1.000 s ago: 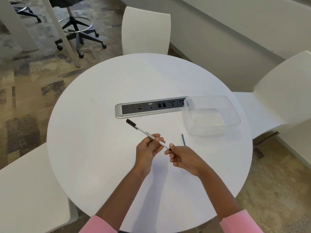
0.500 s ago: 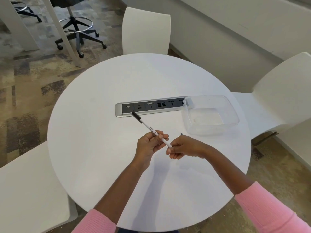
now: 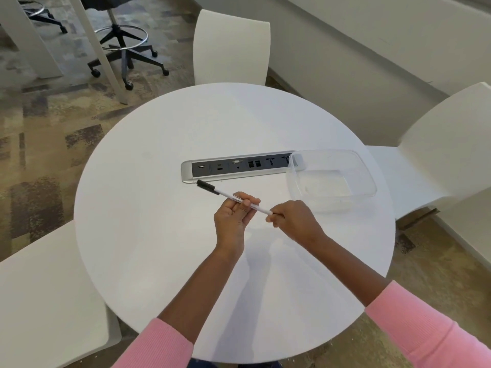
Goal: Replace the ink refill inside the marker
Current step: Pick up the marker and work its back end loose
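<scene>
I see the round white table (image 3: 159,235), then the clear tub (image 3: 369,179). My left hand (image 3: 233,219) pinches the marker (image 3: 236,200) mid-barrel above the table; my right hand (image 3: 292,221) grasps its near end, black cap pointing away.

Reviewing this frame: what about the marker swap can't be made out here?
- Head view: the marker's rear end is hidden inside the right hand, so end plug or refill cannot be told.
- Head view: the print on the barrel is too small to read and partly covered by the left hand.
- Head view: no loose refill shows.
</scene>
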Motion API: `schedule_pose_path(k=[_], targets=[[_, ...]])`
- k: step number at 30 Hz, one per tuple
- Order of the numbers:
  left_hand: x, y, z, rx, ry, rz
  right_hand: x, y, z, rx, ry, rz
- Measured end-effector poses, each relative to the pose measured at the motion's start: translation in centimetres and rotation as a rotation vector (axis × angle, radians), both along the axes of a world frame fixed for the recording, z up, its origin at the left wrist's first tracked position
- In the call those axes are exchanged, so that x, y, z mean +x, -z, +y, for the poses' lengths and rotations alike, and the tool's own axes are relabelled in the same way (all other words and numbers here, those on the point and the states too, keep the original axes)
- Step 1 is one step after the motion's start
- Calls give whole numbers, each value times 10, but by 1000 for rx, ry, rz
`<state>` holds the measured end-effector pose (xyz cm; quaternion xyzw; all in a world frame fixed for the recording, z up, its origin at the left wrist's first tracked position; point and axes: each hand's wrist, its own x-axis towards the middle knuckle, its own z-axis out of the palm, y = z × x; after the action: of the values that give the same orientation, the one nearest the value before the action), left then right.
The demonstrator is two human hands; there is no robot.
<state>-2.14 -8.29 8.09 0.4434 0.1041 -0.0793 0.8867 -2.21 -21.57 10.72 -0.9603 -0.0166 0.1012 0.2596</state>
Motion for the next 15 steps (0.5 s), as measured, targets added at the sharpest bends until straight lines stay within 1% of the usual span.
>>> schedule_pose_path(k=[3, 7, 9, 11, 13, 14, 15], targets=[[1, -6, -9, -90, -120, 50, -2, 7, 1, -97, -5, -214], [4, -14, -18, -137, -230, 111, -4, 10, 4, -183, -19, -477], [5, -17, -22, -172, -281, 168, -3, 11, 3, -277, -12, -659], [7, -19, -26, -210, -323, 236, 0, 13, 1, -366, -33, -765], [8, -20, -27, -217, -340, 276, 1, 16, 0, -401, -31, -783], [8, -21, -27, -206, -336, 284, 1, 16, 1, -379, -16, -709], [9, -21, -25, -188, -325, 282, 2, 15, 2, -324, 4, -591]])
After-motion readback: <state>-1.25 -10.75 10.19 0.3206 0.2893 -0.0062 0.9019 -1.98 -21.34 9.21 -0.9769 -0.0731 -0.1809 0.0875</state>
